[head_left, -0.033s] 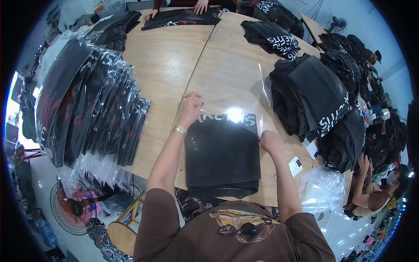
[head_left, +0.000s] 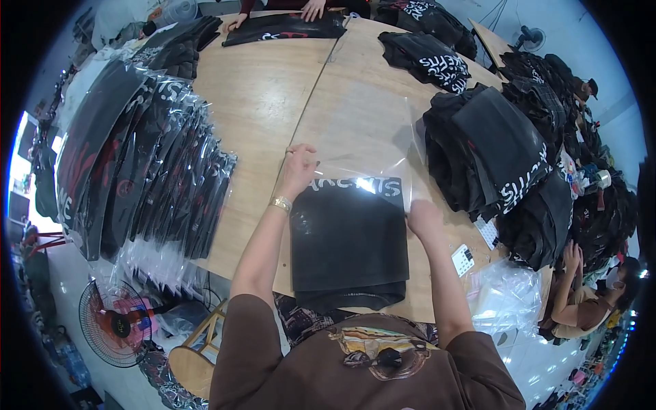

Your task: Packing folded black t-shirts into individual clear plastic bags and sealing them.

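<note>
In front of me on the table, a folded black shirt [head_left: 348, 236] with white lettering along its far edge lies partly inside a clear plastic bag [head_left: 362, 137]. The bag stretches flat beyond the shirt. My left hand [head_left: 301, 166] has its fingers bent in a pinch on the bag's left edge, near the shirt's far left corner. On the right side, beside the shirt, my right hand [head_left: 425, 219] is closed on the bag's edge; its fingertips are mostly hidden. The shirt's near end, with its folded collar, sticks out toward me.
Bagged black shirts [head_left: 150, 164] stand stacked on the left. Piles of folded black shirts [head_left: 485, 143] sit on the right, near clear bags [head_left: 506, 297] and a white card [head_left: 462, 260]. Another person's hands [head_left: 313, 9] touch a shirt at the far edge. A fan [head_left: 117, 322] stands lower left.
The bag's right edge has shifted slightly, and the bright glare on it near the lettering has shrunk. My right hand has moved very slightly; my left has stayed in place.
</note>
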Action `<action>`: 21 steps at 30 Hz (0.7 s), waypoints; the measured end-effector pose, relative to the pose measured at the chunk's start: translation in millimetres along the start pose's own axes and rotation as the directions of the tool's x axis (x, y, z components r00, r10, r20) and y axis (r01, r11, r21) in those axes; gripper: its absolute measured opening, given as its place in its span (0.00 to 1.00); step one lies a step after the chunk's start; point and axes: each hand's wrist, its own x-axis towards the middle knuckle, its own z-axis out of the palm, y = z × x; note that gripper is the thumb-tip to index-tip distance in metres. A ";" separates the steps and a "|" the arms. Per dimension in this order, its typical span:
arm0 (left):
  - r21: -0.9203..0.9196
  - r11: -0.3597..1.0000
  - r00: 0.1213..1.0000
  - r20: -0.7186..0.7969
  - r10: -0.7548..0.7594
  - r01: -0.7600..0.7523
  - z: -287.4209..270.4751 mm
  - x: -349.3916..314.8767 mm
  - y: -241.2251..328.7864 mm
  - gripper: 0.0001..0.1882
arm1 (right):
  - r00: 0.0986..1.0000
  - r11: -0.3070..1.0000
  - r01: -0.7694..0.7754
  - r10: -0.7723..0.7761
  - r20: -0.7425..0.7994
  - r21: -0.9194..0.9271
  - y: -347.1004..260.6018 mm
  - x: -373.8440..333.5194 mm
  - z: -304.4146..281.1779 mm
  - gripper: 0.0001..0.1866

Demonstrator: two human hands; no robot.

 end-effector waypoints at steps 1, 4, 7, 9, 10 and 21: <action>-0.022 0.997 0.996 0.049 -0.069 0.070 -3.5 -0.5 1.1 0.16 | 0.997 0.998 0.050 -0.048 -0.056 0.037 -16.1 4.5 -10.9 0.05; -0.004 0.992 0.988 0.082 -0.128 0.129 -11.0 -1.7 -9.4 0.19 | 0.919 0.926 0.349 -0.308 -0.247 0.141 -78.3 34.8 -16.4 0.06; 0.097 0.985 0.987 0.066 -0.149 0.143 -9.6 2.1 -10.1 0.22 | 0.765 0.754 0.624 -0.535 -0.357 0.205 -133.6 66.0 6.6 0.06; 0.168 0.969 0.980 0.043 -0.193 0.183 -11.4 2.6 -11.4 0.23 | 0.732 0.747 0.650 -0.567 -0.379 0.138 -158.9 71.2 16.3 0.07; 0.135 0.965 0.971 0.061 -0.232 0.223 -10.9 4.4 -11.8 0.23 | 0.701 0.742 0.667 -0.593 -0.397 0.070 -166.8 71.7 19.9 0.07; -0.354 0.855 0.925 0.183 -0.333 0.378 -12.4 7.9 -24.3 0.17 | 0.790 0.827 0.555 -0.489 -0.369 0.091 -180.9 64.6 36.4 0.13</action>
